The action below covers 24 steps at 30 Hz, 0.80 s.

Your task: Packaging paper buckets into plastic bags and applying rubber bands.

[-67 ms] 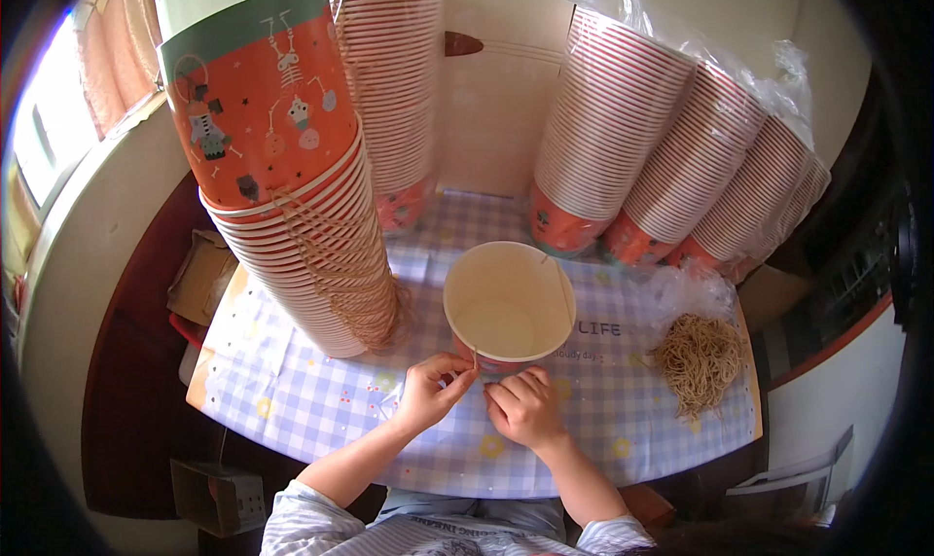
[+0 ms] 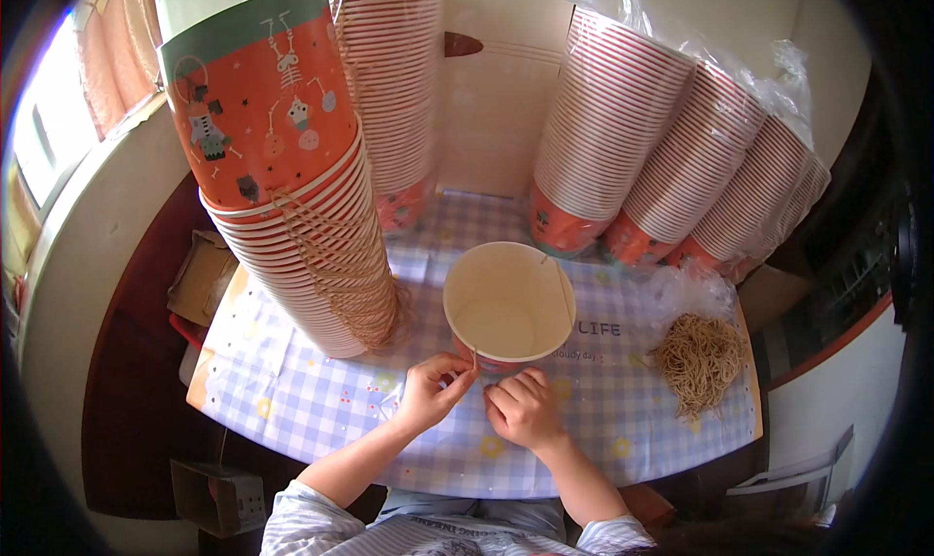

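Observation:
A paper bucket point(image 2: 509, 324) with a cream inside stands upright in front of me. A thin twine cord point(image 2: 562, 286) lies against its inner right wall, with a short end at the far rim. My left hand point(image 2: 435, 392) is closed at the bucket's near left side, thumb and forefinger pinching a piece of tan twine point(image 2: 476, 358) at the rim. Just right of it, my right hand point(image 2: 526, 406) is curled with fingers bent against the bucket's near outer wall. What those fingers hold, if anything, is hidden.
At left rises a tall stack of orange buckets point(image 2: 292, 264) with twine handles hanging off it. Plastic-wrapped bucket stacks point(image 2: 608, 118) stand along the back, another wrapped stack point(image 2: 394, 99) at back left. A twine bundle point(image 2: 699, 366) lies at right on the checked tablecloth point(image 2: 321, 410).

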### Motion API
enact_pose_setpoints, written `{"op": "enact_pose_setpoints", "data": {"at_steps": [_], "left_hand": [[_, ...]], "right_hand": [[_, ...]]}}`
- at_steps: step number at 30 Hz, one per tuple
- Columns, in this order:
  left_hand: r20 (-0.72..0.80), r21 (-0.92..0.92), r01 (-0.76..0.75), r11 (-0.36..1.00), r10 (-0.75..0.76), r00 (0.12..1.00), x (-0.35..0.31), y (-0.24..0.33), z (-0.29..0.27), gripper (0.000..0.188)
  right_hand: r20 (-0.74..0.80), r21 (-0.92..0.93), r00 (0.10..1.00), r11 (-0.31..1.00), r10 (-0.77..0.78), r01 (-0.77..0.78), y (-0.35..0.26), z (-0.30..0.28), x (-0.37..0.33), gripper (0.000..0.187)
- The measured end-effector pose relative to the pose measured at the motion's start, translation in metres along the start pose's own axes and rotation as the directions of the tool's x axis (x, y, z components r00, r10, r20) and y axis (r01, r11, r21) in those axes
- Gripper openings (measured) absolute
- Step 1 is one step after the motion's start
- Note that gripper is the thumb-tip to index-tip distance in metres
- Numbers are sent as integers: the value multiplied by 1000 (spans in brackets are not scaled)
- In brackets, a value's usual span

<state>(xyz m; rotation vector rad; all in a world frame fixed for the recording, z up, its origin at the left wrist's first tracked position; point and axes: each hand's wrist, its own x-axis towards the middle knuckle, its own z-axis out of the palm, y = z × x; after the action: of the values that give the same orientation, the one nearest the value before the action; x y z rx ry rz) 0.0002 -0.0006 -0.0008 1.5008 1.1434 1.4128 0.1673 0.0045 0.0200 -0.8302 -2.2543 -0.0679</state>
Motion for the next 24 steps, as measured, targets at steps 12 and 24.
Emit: {"op": "enact_pose_setpoints", "data": {"at_steps": [12, 24], "left_hand": [[-72, -310, 191, 931, -223, 972, 8, 7, 1, 10], [-104, -245, 74, 967, -102, 989, 12, 18, 2, 10]], "right_hand": [[4, 164, 995, 982, -100, 98, -3, -2, 0, 12], [42, 280, 985, 948, -169, 151, -3, -9, 6, 14]]}}
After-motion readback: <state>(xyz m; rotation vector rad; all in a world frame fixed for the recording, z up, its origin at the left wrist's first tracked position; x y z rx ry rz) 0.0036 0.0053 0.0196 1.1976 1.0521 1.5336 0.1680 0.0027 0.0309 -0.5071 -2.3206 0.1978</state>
